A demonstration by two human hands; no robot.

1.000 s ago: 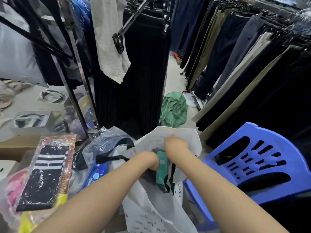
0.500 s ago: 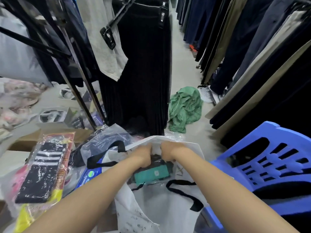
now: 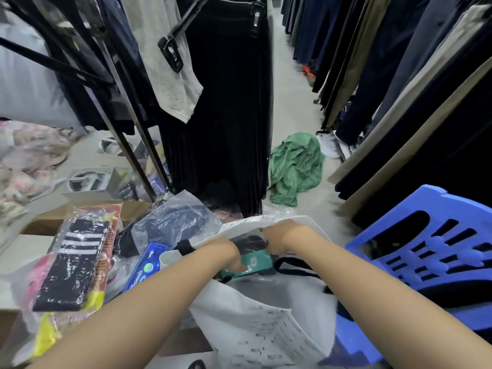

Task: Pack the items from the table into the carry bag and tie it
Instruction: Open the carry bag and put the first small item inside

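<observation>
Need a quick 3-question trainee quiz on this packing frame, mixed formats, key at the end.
1. True or false: both hands are inside the mouth of the white carry bag.
2. Which item is being handled at the bag's mouth? A) teal packet B) striped black socks C) blue tube
3. Fill in: the blue plastic chair stands on the person's ____ side.

Key
1. True. The left hand and right hand both reach into the bag's opening.
2. A. The teal packet lies between the hands; the striped black socks and blue tube are outside the bag, to its left.
3. right
</observation>
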